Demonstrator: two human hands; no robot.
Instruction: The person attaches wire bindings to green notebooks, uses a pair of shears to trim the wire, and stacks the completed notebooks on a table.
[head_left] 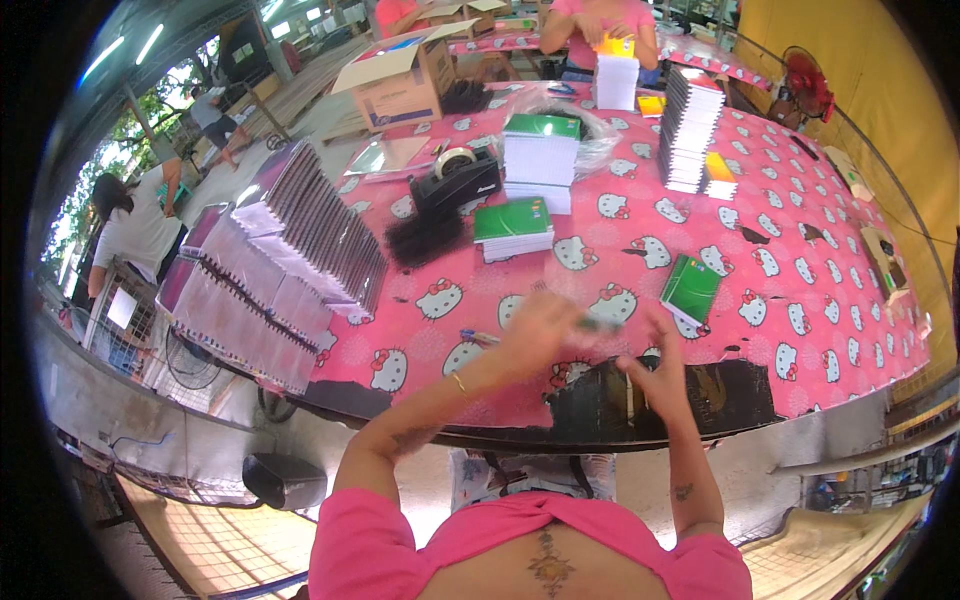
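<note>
My left hand [540,328], smeared by motion, is closed over the near middle of the table. At its fingertips is a thin, blurred greenish item [600,325], too smeared to name. To its right, my right hand [660,378] holds nothing, its thumb and fingers apart above the table's dark, worn front edge. Just beyond that hand lies a short pile of small green notebooks [692,288]. Farther off, a low pile of green-covered notebooks [514,222] sits in front of a taller green-topped stack [540,150].
Tall piles of spiral notebooks [310,235] stand at the left. A black tape dispenser [455,182], a cardboard box [400,85] and a tall white-edged notebook stack [690,130] are farther back. Across the table a person in pink [590,25] handles a yellow-topped stack [616,75].
</note>
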